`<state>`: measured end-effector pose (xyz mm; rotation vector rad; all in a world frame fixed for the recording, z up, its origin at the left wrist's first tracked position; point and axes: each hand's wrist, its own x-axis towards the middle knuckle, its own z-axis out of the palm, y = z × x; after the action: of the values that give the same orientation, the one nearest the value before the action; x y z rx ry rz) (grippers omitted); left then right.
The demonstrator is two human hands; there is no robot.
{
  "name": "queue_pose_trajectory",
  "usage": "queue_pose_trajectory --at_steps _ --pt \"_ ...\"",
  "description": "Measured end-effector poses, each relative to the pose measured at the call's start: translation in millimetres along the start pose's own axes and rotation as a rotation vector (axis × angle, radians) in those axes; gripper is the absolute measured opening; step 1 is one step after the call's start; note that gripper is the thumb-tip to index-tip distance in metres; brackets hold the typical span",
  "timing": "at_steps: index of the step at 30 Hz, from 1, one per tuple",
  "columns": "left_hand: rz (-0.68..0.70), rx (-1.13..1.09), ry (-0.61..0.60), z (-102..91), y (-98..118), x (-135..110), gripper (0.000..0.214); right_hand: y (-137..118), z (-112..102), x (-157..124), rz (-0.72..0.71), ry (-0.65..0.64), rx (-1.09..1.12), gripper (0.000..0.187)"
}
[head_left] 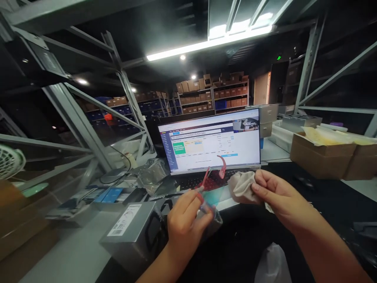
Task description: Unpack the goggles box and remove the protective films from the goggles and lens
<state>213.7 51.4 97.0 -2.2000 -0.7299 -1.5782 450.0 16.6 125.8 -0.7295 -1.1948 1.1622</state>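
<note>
My left hand [187, 218] is closed around a pair of glasses [215, 195] with red temples and a tinted, see-through lens. The temples point up in front of the monitor, and motion blurs part of the frame. Pinched between thumb and fingers of my right hand [277, 194] is a crumpled off-white cloth [243, 186]. Cloth and glasses are close together but look apart. Clear plastic [217, 221] shows below my left hand; whether that hand holds it, I cannot tell.
A lit monitor [203, 145] stands ahead, behind a dark keyboard [188, 182]. At left are a grey labelled box [132, 232] and crumpled clear plastic [151, 175]. Open cardboard boxes [321, 157] sit at right. A whitish bag [272, 265] lies near me. Metal shelf posts [79, 122] frame the desk.
</note>
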Motion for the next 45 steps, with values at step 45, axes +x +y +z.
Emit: queue_pose_trajectory --at_steps 45 --pt "0.163 0.195 0.024 7.2 22 -25 0.019 96 94 -16 -0.321 0.497 0.006 0.062"
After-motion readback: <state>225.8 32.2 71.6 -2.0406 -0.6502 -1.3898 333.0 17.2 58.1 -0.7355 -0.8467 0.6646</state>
